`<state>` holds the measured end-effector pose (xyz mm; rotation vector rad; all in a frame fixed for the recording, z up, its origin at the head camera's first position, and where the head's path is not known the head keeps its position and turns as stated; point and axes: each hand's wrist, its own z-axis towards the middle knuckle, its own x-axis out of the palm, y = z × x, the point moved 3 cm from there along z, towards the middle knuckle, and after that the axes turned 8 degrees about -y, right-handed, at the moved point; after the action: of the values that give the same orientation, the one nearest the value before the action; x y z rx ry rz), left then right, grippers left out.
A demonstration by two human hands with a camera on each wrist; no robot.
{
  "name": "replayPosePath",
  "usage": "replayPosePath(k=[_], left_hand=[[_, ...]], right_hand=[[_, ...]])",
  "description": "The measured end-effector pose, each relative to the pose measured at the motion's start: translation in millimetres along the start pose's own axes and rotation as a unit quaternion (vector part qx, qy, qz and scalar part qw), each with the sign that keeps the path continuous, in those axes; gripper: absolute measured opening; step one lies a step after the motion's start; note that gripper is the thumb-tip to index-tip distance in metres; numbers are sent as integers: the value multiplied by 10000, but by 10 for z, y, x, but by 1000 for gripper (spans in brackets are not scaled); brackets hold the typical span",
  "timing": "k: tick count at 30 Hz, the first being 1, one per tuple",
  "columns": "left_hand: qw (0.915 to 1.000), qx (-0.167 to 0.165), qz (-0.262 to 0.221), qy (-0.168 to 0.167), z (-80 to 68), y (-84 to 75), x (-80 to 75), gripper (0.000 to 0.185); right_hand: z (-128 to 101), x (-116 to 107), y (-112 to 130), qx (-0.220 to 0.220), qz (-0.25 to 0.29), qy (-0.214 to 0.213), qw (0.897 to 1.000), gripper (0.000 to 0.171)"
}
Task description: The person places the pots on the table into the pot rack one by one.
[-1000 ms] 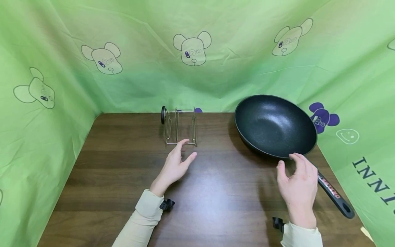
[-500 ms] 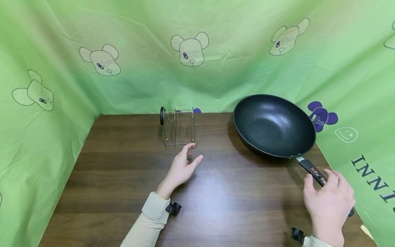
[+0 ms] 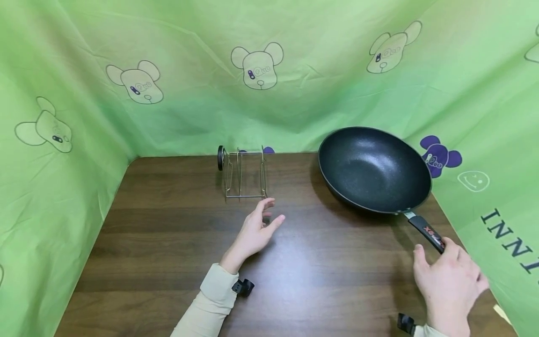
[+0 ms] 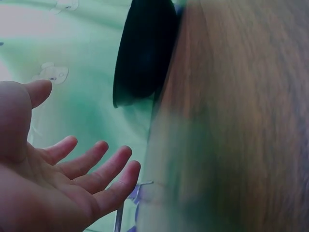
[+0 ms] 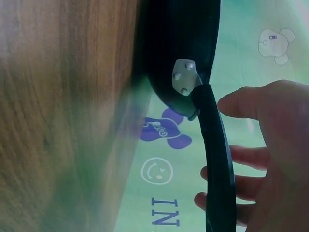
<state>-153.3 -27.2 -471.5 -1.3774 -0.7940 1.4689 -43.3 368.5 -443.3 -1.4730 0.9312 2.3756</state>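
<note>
A black wok (image 3: 372,171) stands at the back right of the table, its black handle (image 3: 425,231) slanting toward the front right. My right hand (image 3: 450,281) is at this handle. In the right wrist view the fingers (image 5: 251,186) reach behind the handle, with several tips showing past its far side, while the thumb (image 5: 241,102) points at it, held out straight. My left hand (image 3: 254,231) hovers over the table with relaxed, spread fingers and holds nothing. Just beyond its fingertips is a gold wire rack (image 3: 246,195).
A black round piece (image 3: 221,158) sits at the rack's left side. Green cloth (image 3: 185,117) with printed bear heads hangs behind the brown wooden table (image 3: 164,252) and along both sides. A pale scrap (image 3: 502,313) lies at the right edge.
My right hand has moved from the wok's rim down to its handle, toward the front right. The left hand has shifted slightly right and nearer, away from the rack. Wok and rack stay put.
</note>
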Motion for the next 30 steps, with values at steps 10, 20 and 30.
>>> replayPosePath(k=[10, 20, 30], left_hand=[[9999, -21, -9, 152, 27, -40, 74, 57], [9999, -30, -15, 153, 51, -49, 84, 57], [9995, -57, -110, 276, 48, -75, 89, 57]], right_hand=[[-74, 4, 104, -91, -138, 132, 9998, 63], [-117, -17, 148, 120, -167, 570, 9982, 63], [-149, -1, 208, 147, -230, 1187, 9926, 71]])
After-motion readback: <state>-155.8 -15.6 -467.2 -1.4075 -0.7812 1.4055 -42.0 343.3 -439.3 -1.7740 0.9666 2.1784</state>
